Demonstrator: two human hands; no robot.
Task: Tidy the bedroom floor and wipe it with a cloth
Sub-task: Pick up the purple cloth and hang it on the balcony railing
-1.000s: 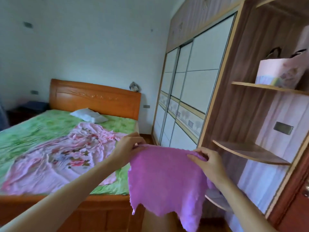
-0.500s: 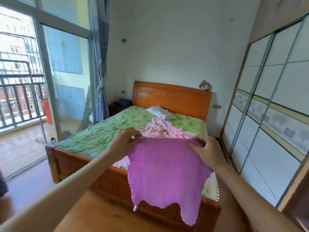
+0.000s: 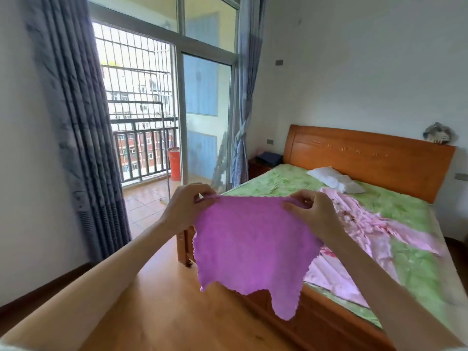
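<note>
A purple cloth with a scalloped edge hangs spread out in front of me at chest height. My left hand pinches its upper left corner and my right hand pinches its upper right corner. The cloth's lower edge dangles free above the wooden floor and hides the near corner of the bed.
A wooden bed with a green sheet, a crumpled pink floral cover and a white pillow fills the right. A dark curtain hangs at left beside an open balcony door. A nightstand stands by the headboard.
My view has swung left, from the wardrobe and shelves past the bed to the balcony door and curtain. Both hands keep hold of the cloth's top corners.
</note>
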